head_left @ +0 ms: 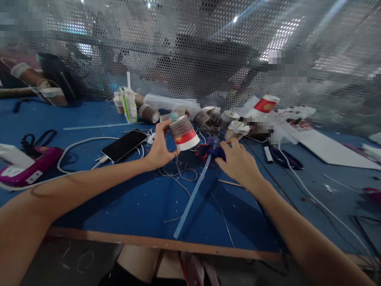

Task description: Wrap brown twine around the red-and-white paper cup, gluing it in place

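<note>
My left hand point(158, 150) is closed around a paper cup point(188, 140), thumb below and fingers above. Grey-brown cord is wound round one part of the cup, while a red and white printed band stays bare. Loose cord point(190, 171) trails from it onto the blue table. To its right, my right hand point(237, 159) grips a dark blue glue gun point(214, 147), partly hidden by the fingers. A long translucent glue stick point(192, 200) sticks out of the gun toward the table's front edge.
A phone point(125, 145) on a white cable lies left, beside a purple device point(38, 161). Behind stand a drink carton point(128, 104), cord-wrapped cups point(149, 114) and a bundle of glue sticks point(172, 101). A white board point(336, 149) lies right. Perforated metal point(166, 51) closes the back.
</note>
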{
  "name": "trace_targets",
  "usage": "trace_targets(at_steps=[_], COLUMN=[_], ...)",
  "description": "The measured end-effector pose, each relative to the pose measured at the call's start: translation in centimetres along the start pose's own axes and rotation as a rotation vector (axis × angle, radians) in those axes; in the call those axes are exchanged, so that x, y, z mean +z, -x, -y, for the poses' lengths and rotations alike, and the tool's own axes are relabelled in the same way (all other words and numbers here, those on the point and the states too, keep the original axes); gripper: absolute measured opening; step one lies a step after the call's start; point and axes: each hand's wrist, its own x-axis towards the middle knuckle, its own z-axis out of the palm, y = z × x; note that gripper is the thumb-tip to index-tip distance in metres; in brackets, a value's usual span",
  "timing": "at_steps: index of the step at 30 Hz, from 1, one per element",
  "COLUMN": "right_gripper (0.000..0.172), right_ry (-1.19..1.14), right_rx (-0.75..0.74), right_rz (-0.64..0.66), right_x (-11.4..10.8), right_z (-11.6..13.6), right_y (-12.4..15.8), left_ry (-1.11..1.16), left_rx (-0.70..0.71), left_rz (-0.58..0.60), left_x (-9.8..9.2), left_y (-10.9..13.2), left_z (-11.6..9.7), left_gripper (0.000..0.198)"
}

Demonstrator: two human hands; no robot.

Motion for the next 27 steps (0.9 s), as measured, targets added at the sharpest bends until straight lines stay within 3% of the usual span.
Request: trace_targets(at_steps=[5, 7, 10, 13, 17, 27], right_gripper=[0.013, 0.015, 0.020, 0.017, 0.023, 0.023], right_ry=[-0.408, -0.663, -0.894, -0.851, -0.719, -0.721], right_rx=[0.048, 0.033, -0.037, -0.117, -0.095, -0.042], right_rz=[-0.294, -0.313, -0.241, -0.166, -0.116, -0.105], right_x=[-0.2, -0.3, -0.4, -0.7, -0.8, -0.7], right_z=[-0.5, -0.2, 1.0, 2.4, 3.5, 3.6], right_y=[0.1, 0.4, 1.2, 1.8, 2.0, 2.2], left_ry=[-0.131, -0.180, -0.233, -0.255, -0.264, -0.237], left_rx=[-0.037, -0.042, -0.043, -0.048, -0.036, -0.015], left_rz=[0.002, 0.021, 0.054, 0.072, 0.096, 0.154], left_x=[-0.3, -0.4, -0.5, -0.5, -0.5, -0.7], left_y=[-0.2, -0.3, -0.4, -0.4, -0.4, -0.6], left_z=[-0.6, -1.1, -1.7, -2.0, -2.0, -2.2], left_gripper=[0.084, 0.084, 0.087, 0.087, 0.088, 0.087])
